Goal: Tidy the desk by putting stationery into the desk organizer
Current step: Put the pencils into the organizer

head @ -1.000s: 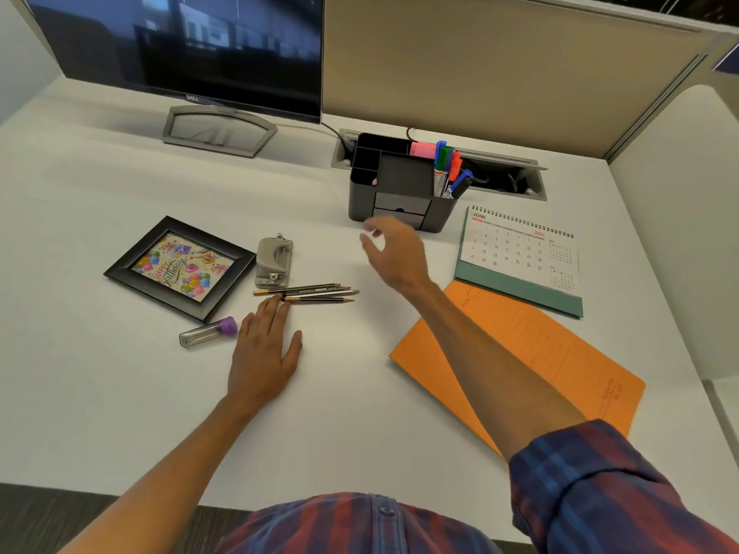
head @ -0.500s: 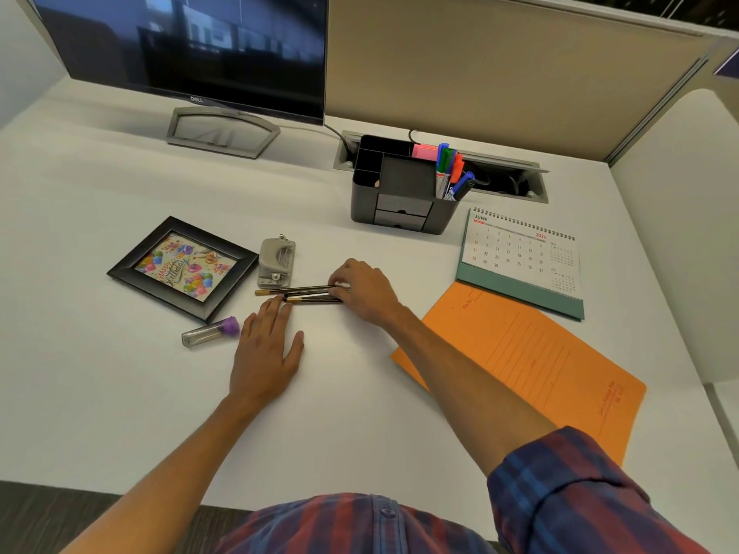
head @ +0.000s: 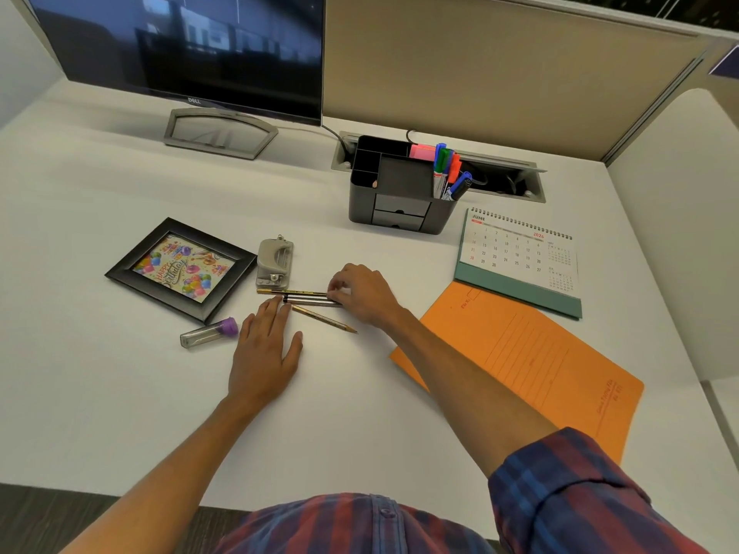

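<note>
Markers point(head: 448, 169) already in organizer point(head: 400, 209); right hand point(head: 362, 291) fingers curled pinching pencils point(head: 304, 297), left hand point(head: 264, 345) flat, fingers straight; punch point(head: 275, 259), lead tube point(head: 208, 333) left.

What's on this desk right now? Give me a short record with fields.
left hand: flat on the desk, fingertips at the pencils
right hand: pinching the pencils
loose pencil: lying angled, apart from the rest
organizer: holds markers
nearby: hole punch, picture frame, calendar, orange folder
</note>
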`<state>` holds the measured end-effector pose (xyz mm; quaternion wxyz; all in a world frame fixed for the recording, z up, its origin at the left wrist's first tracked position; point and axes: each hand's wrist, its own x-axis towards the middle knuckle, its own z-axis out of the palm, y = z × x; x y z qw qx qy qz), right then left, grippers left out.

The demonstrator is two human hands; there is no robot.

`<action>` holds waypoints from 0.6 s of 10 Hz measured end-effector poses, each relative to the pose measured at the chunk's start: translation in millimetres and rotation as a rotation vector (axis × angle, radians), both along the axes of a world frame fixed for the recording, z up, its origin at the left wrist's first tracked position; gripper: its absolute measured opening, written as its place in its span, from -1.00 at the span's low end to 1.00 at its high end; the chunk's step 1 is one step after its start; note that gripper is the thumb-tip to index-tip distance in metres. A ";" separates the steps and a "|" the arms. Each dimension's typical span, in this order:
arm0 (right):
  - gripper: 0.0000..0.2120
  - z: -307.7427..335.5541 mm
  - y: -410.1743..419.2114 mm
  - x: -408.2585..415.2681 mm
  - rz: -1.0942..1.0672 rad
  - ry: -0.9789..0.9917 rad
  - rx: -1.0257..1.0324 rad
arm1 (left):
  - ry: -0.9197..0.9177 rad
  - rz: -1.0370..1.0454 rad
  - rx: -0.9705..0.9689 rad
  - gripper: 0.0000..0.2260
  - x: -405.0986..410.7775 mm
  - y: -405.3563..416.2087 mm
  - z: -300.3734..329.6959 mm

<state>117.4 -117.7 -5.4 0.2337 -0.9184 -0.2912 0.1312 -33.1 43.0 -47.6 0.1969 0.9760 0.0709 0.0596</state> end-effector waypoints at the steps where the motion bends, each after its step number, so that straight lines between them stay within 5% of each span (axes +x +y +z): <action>1: -0.86 0.7 2.0 -0.5 -0.006 0.009 -0.010 | -0.005 0.000 0.001 -0.46 0.1 0.0 0.0; 6: -0.86 10.9 -7.9 9.2 -0.037 0.050 -0.099 | -0.004 0.001 -0.011 -0.44 -0.2 -0.5 1.6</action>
